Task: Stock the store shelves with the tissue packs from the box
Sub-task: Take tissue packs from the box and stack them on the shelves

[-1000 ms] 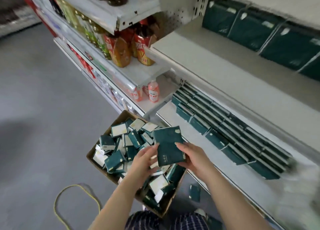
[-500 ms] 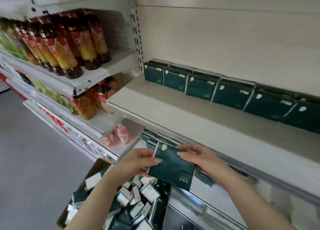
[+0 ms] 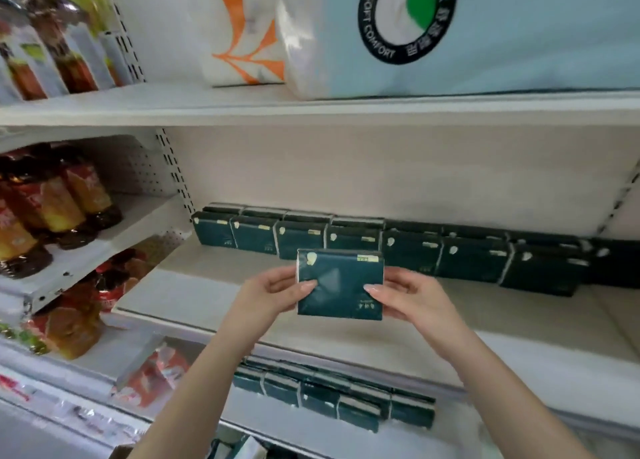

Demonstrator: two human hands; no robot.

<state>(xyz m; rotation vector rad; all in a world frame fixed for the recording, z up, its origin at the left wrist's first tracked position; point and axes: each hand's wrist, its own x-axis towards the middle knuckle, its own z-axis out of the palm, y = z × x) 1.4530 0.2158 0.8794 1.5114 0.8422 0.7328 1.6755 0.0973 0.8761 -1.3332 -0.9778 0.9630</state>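
Currently in hand: one tissue pack, pinched at both short edges

We hold a dark green tissue pack (image 3: 341,285) upright in the air, face toward us. It sits above the front part of the middle shelf (image 3: 207,285) and just in front of the row of matching packs (image 3: 412,250) standing along the back wall.

Handling. We judge the pack to be light and soft: film wrap over folded paper, which dents under pressure and shows a faint crease across its face. The film is probably slick, so we grip the side edges rather than the flat faces. It should not be fragile, but squeezing hard would deform it.

Grip. The left hand (image 3: 270,294) pinches the left edge and the right hand (image 3: 412,297) the right edge. Each thumb lies on the front face. The fingers behind the pack are hidden from us.

Pose. Both forearms rise from below and converge on the pack, with the wrists roughly level and the palms turned inward toward each other.

Placement. In our judgement, the open shelf surface in front of the back row can take the pack.
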